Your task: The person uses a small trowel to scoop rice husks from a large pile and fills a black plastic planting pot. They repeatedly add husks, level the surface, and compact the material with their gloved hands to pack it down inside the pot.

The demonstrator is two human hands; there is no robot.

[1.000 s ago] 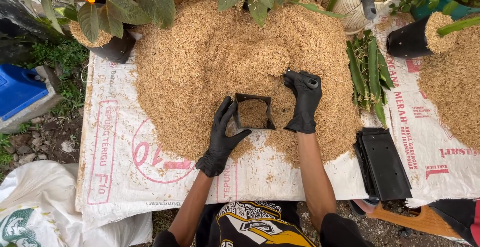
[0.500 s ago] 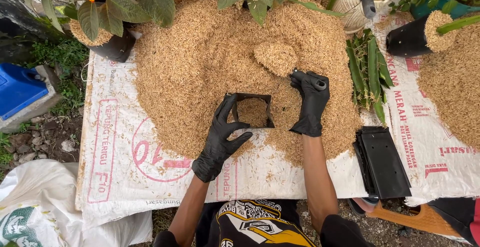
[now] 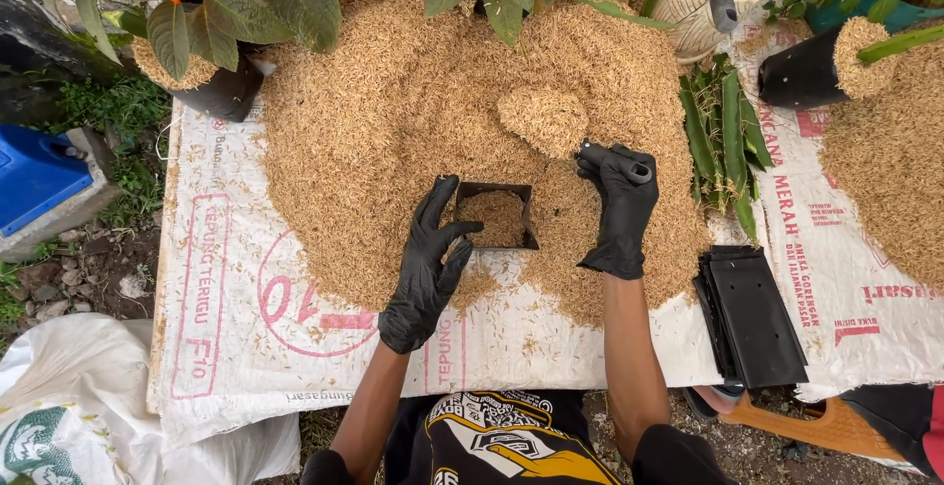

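Here, the scene is set out line by line.

Left hand: the left hand in a black glove (image 3: 425,271) is laid against the left wall of the small square black plastic planting bag (image 3: 497,216); its grip is spread, thumb and fingers resting along the bag's rim and side rather than pinching it.

Right hand: the right hand in a black glove (image 3: 621,212) is wrapped around the dark handle of a small hand scoop (image 3: 580,136); its grip is pressed together on the handle.

Scoop: a heaped load of husks is carried on the blade, which is held up and to the right of the bag, above the pile.

Bag: it is stood upright at the near edge of the large heap of golden-brown rice husks (image 3: 393,101), open at the top and partly filled with husks.

Surface: the heap is spread over white woven sacks with red print (image 3: 226,328), which cover the table.

Right side: a flat stack of folded black planting bags (image 3: 752,318) is lain near the right forearm, and a bunch of long green leaf cuttings (image 3: 726,141) is seen beyond it.

Back edge: broad-leaved potted plants (image 3: 216,13) are ranged along the far side.
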